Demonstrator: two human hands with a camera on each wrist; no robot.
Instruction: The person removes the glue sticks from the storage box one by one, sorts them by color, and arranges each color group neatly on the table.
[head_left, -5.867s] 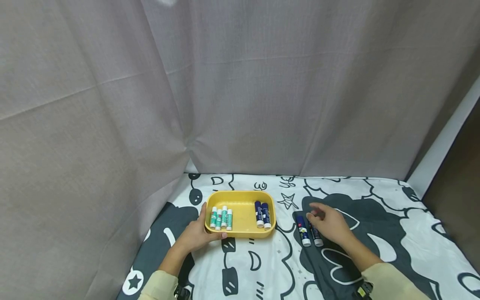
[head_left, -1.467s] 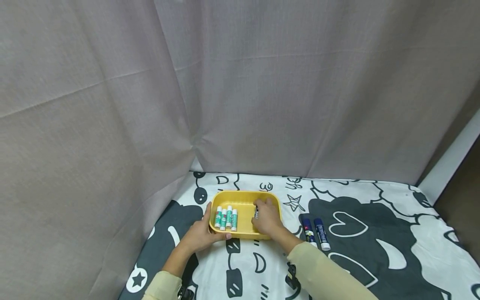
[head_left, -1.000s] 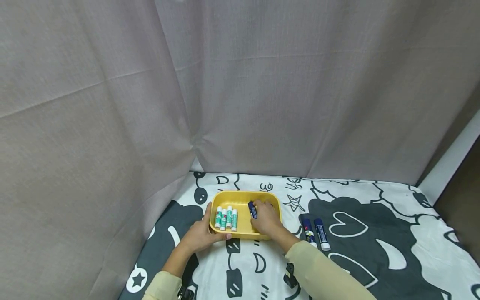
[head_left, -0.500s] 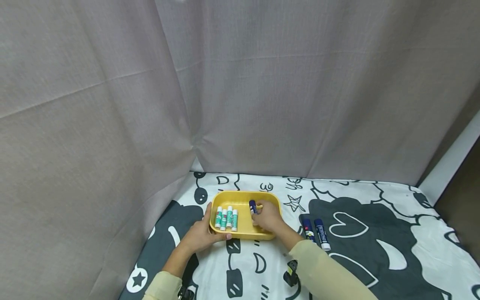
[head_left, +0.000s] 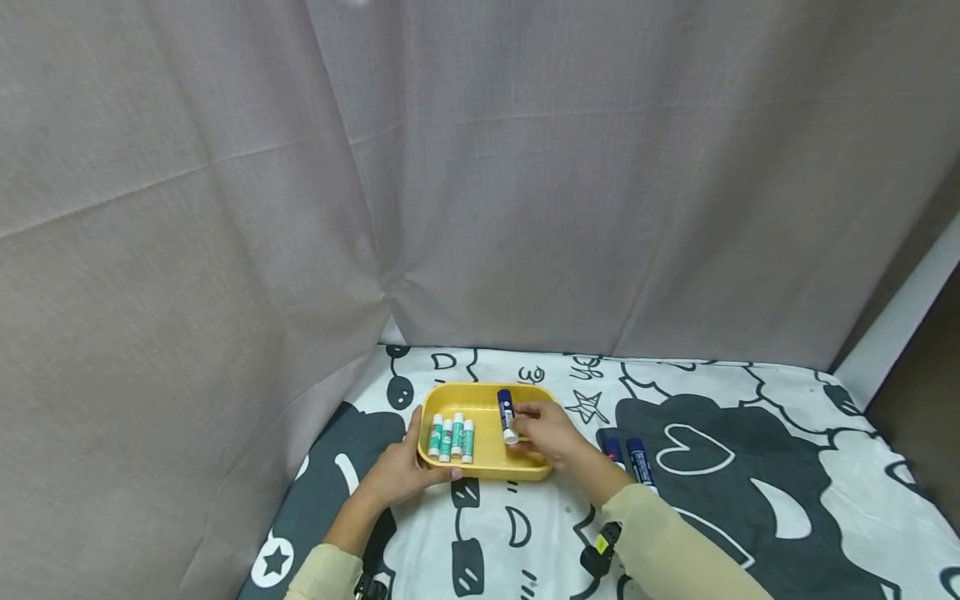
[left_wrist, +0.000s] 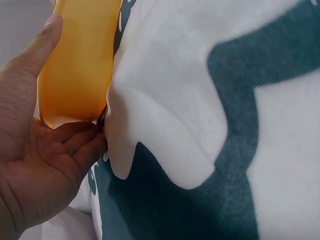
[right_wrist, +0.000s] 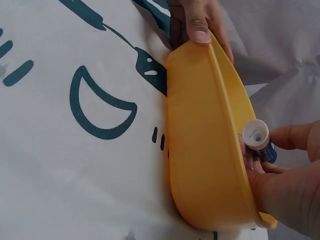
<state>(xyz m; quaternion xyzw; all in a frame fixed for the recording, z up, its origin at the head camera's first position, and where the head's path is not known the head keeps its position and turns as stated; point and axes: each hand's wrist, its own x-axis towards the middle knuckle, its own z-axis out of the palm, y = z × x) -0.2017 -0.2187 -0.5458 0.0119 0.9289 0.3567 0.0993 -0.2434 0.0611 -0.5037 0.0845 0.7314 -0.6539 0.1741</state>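
Observation:
My left hand (head_left: 405, 468) grips the left end of the yellow tray (head_left: 487, 471), thumb on its near rim; the left wrist view shows the fingers curled against the tray's end. Several green-and-white glue sticks (head_left: 447, 437) lie side by side in the tray's left part. My right hand (head_left: 551, 432) pinches a dark blue glue stick (head_left: 507, 415) over the right part of the tray, its white end towards me. In the right wrist view, that glue stick (right_wrist: 258, 137) sits between thumb and fingers above the rim. The hand hides the tray's right end.
Two more dark blue glue sticks (head_left: 639, 461) lie right of the tray on the patterned cloth (head_left: 495, 533), partly behind the right forearm. A grey curtain (head_left: 495, 208) hangs along the back and left. A brown panel (head_left: 922, 350) stands at the far right.
Two blue glue sticks lay in the tray's right end earlier, while my right hand was over the cloth. It then reached into the tray and now pinches one, raised slightly. My left hand stays on the tray.

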